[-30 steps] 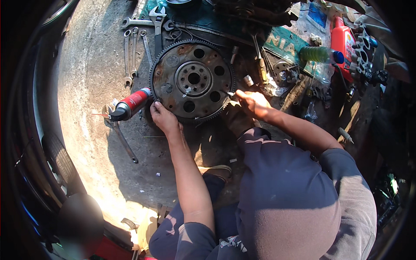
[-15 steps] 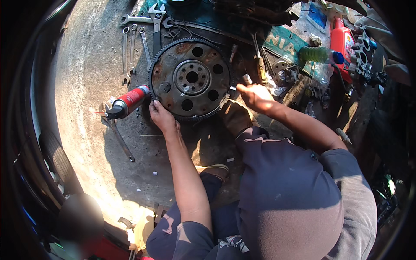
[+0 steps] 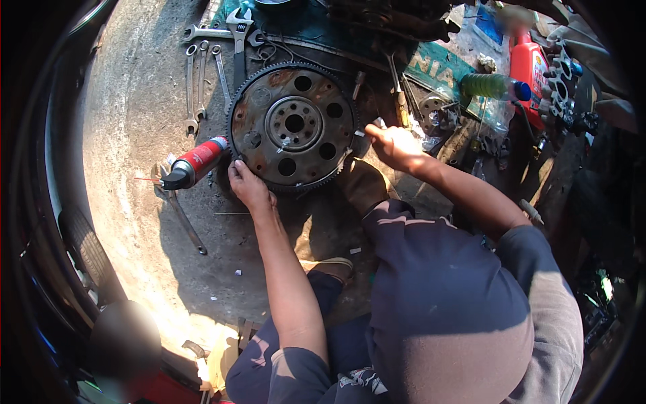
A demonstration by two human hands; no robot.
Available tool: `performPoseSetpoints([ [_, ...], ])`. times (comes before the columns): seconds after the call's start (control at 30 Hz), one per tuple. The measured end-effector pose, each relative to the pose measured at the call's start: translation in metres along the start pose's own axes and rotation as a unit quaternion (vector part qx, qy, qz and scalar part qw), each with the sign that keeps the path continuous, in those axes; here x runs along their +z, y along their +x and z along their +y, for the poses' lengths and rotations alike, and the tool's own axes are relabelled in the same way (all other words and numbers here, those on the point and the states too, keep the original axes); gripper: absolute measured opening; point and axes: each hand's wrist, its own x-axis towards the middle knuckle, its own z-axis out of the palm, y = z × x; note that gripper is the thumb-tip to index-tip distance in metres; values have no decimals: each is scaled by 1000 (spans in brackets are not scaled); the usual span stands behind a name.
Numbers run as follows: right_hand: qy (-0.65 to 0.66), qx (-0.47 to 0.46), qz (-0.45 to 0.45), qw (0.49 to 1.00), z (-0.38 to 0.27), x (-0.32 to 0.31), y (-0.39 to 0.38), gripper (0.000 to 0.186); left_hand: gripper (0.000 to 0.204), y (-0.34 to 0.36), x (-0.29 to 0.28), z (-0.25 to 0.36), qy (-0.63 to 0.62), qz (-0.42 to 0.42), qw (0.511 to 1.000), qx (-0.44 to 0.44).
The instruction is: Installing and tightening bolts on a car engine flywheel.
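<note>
A round steel flywheel (image 3: 294,106) with a toothed rim and several holes lies before me, rust-stained on its face. My left hand (image 3: 250,186) holds its lower left edge, thumb on top and the other fingers mostly hidden underneath. My right hand (image 3: 398,149) is closed just off the right edge, pinching a small white scrap (image 3: 359,133) at its fingertips. Beside the left edge lies a red spray can (image 3: 200,162) with a black top and a thin red straw. A small white bit (image 3: 282,145) rests on the flywheel near the hub.
Several spanners (image 3: 190,91) and an adjustable wrench (image 3: 239,40) lie beyond the flywheel. Another spanner (image 3: 186,222) is near the can. To the right are a screwdriver (image 3: 402,111), a green bottle (image 3: 491,87) and a red jug (image 3: 527,66). My boot (image 3: 363,185) stands close to the rim.
The whole view has shifted a little. My right hand has moved slightly away from me along the flywheel's right edge. My left hand keeps its hold on the rim.
</note>
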Motion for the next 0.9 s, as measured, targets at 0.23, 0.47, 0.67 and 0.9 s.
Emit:
performPoseSetpoints([
  [0.23,5,26,-74,997,1,-5,-4,29,33,-2,2,1,-9,11,1000,-6],
  [0.47,29,30,-100,994,-1,-8,-8,28,35,2,1,-3,-16,-3,1000,-3],
  [0.67,29,-11,-91,995,-7,-8,-8,23,37,5,-2,-6,27,0,1000,1],
  [0.9,35,-16,-90,995,-5,-8,-7,27,34,2,0,-3,54,6,998,8],
])
